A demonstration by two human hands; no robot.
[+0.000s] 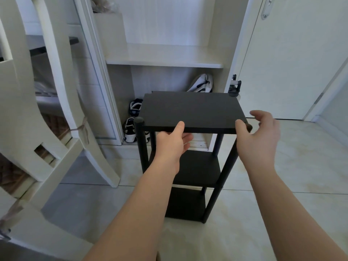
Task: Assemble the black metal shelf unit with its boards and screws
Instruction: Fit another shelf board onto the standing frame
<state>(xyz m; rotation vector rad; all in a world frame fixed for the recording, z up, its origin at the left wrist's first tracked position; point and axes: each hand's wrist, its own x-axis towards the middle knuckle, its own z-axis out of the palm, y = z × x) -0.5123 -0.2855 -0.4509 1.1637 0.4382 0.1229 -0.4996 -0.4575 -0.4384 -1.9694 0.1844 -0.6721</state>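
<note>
The black shelf unit stands upright on the tiled floor in front of me. It has a top board (192, 110), a middle board (199, 170) and a bottom board (186, 202) between black posts (140, 144). My left hand (169, 146) pinches the front edge of the top board, thumb on top and fingers underneath. My right hand (261, 136) hovers at the front right corner. Its thumb touches the round cap (249, 127) of that post, and its fingers are spread and hold nothing.
Behind the unit is an open white wardrobe (163, 61) with shoes (131, 127) and a white bag (202, 83) at its bottom. A white curved bed ladder (56, 110) crowds the left side. A white door (291, 63) is at the right.
</note>
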